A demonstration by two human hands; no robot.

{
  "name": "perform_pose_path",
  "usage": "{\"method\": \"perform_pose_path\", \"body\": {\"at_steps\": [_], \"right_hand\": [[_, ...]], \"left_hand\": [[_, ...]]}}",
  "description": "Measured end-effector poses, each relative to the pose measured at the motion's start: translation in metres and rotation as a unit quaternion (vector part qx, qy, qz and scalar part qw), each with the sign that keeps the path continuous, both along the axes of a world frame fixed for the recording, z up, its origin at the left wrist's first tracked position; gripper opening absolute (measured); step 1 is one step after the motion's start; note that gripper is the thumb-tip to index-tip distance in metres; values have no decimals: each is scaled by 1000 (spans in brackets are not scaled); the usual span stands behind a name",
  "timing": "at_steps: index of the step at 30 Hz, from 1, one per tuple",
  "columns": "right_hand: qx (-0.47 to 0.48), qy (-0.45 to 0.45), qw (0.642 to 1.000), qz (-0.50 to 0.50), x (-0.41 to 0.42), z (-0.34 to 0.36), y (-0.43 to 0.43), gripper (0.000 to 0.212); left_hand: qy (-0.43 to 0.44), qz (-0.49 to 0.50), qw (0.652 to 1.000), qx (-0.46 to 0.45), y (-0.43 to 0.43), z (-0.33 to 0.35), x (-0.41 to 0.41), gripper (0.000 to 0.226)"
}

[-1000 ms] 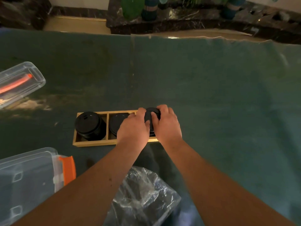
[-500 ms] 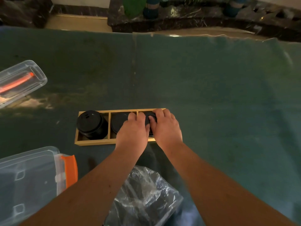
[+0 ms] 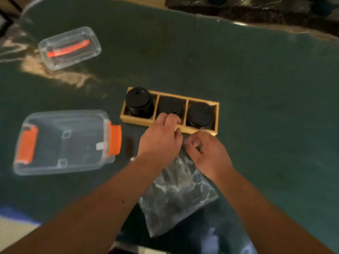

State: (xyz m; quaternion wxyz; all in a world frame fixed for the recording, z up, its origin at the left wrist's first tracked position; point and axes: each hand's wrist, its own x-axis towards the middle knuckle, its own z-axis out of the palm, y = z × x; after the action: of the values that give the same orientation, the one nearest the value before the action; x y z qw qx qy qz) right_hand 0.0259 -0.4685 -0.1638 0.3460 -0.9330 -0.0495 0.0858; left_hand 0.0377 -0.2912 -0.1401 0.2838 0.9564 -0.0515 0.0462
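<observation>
Middle pot [image 3: 170, 107] dim behind left hand [image 3: 161, 142]

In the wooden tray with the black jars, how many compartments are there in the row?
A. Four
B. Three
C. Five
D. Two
B: two inner dividers split the wooden tray into three compartments side by side, and the left hand lies over the front rim of the middle one.
</observation>
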Motion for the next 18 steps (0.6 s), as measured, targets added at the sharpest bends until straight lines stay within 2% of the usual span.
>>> {"method": "perform_pose_path", "body": {"at_steps": [2, 4, 5, 6, 8, 9, 11, 13, 14, 16, 18], "right_hand": [[-3, 161, 986, 34, -19, -11, 7, 78], [-34, 264, 961, 68, -31, -22, 12, 92], [-47, 288, 953, 83, -37, -25, 15, 89], [-46, 295, 950, 89, -41, -28, 17, 77], [-20, 264, 962, 73, -42, -22, 21, 30], [14, 243, 968, 52, -40, -13, 23, 16], [112, 194, 975, 9, -27, 21, 24, 12], [178, 124, 976, -6, -8, 83, 24, 9], [199, 93, 975, -7, 3, 115, 24, 7], [239, 15, 971, -7, 24, 198, 21, 5], [264, -84, 961, 4, 40, 288, 16, 8]], "left_hand": [[1, 36, 999, 3, 13, -5, -25, 22], [1, 68, 998, 10, 25, -9, -47, 23], [2, 86, 996, 12, 31, -10, -58, 23], [4, 101, 995, 11, 35, -9, -68, 25], [-12, 122, 992, 20, 44, -1, -84, 33], [-22, 132, 991, 27, 47, 5, -88, 41], [-25, 170, 985, 29, 54, 31, -92, 70], [-28, 214, 976, -6, 59, 74, -83, 102], [-38, 231, 971, -46, 61, 97, -76, 114], [-58, 233, 952, -189, 65, 165, -54, 132], [-37, 170, 926, -335, 64, 248, -28, 134]]}}
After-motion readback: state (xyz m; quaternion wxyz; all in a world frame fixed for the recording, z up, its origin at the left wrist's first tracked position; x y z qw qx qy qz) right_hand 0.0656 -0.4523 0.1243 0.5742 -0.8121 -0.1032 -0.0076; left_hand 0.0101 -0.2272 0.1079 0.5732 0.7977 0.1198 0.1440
